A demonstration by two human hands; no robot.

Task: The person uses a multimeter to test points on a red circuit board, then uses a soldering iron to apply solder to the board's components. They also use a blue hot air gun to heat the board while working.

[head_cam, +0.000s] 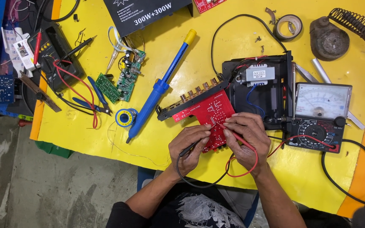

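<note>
Two hands at work over a red circuit board (208,112), which lies on the yellow counter (241,55) w/ its far edge against a black case (271,101). Left hand (189,147) is clamped round a black probe (191,147), tip angled up onto the board's near half. Right hand (246,139) pinches a red probe (233,133), tip set on the board just beside the black one. Both tips look down on the copper side, close together, hands nearly touching.

Red and black leads (241,171) loop under the wrists and run right to the dial meter (322,116), sitting just beside the case. Needle pos. too small to read from here.

Progress, as far as it shows: board is out of the case and flipped, case is open w/ a small transformer (258,75) exposed, meter is wired up, probes are on. So checking looks under way, not finished. Soldering gear looks idle: blue solder pump (161,86) lies well left of the board, solder reel (126,117) near its tip, blue-handled pliers (96,99) and a green board (121,80) further left. Nothing reassembled yet; board and case are apart from any cover.
</note>
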